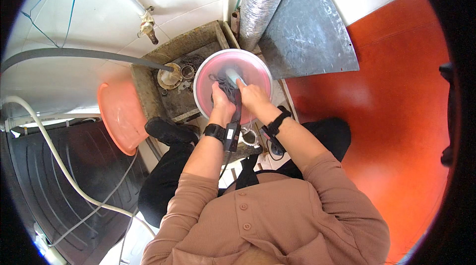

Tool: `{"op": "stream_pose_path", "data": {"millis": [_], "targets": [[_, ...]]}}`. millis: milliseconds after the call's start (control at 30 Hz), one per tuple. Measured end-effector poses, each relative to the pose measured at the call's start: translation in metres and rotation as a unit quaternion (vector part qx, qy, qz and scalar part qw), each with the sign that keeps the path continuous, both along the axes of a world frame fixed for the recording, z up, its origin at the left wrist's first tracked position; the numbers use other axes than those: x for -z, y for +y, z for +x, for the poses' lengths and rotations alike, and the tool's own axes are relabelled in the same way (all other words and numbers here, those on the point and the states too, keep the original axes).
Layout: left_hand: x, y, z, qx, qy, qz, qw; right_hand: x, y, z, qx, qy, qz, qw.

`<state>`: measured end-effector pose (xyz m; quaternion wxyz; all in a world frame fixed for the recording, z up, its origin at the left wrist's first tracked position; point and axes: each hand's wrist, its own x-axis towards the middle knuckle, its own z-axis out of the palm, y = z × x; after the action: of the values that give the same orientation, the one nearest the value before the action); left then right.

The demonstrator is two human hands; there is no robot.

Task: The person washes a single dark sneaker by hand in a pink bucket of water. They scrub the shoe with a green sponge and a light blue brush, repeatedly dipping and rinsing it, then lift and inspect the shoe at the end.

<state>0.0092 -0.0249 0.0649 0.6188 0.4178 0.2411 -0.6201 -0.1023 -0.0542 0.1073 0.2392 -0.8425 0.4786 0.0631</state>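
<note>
A round pink basin with a white rim (pixel 201 105) stands in front of me, with cloudy liquid in it. Over the basin my left hand (pixel 222 103) holds a bunched dark cloth (pixel 230 92), part of which hangs down towards my wrist. My right hand (pixel 253 95) grips a pale blue-white object (pixel 233 76), perhaps a brush or a bar of soap, with the index finger along it. This object rests against the cloth. Both wrists wear black straps with small devices.
A stone sink (pixel 178 105) with a grey drain hose (pixel 93 53) lies behind the basin to the left. An orange basin (pixel 121 116) leans beside it. A brass tap (pixel 148 28) is on the wall. A silver flexible duct (pixel 260 0) and a metal sheet (pixel 308 30) stand behind.
</note>
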Motion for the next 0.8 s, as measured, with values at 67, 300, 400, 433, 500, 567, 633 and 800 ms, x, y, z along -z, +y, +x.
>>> {"op": "stream_pose_path", "data": {"millis": [67,300,400,433,500,567,633,800], "targets": [[0.001,0.0,0.002,-0.002,0.022,-0.019,1.0,0.004,0.002,-0.005,0.012,-0.04,0.011,0.999],[0.006,0.003,0.0,0.014,-0.006,-0.008,1.0,-0.038,0.039,-0.05,-0.041,-0.017,0.064,0.997],[0.005,0.002,0.001,0.009,-0.004,0.011,1.0,-0.023,0.018,-0.028,-0.016,0.002,0.031,0.999],[0.004,0.002,0.001,0.009,-0.005,-0.003,1.0,-0.014,0.01,-0.018,-0.003,-0.02,0.004,1.0],[0.001,0.0,0.002,0.014,0.013,-0.022,1.0,0.001,0.001,-0.005,0.041,-0.019,-0.018,0.999],[-0.002,0.001,0.003,0.007,0.006,-0.038,0.999,0.005,0.003,-0.009,0.047,-0.026,0.019,0.998],[-0.004,0.002,0.001,0.002,0.001,-0.025,1.0,-0.006,0.013,-0.027,0.053,-0.042,0.068,0.995],[-0.003,0.005,-0.002,0.013,-0.004,0.012,1.0,-0.051,0.027,-0.063,0.019,-0.119,0.088,0.989]]}}
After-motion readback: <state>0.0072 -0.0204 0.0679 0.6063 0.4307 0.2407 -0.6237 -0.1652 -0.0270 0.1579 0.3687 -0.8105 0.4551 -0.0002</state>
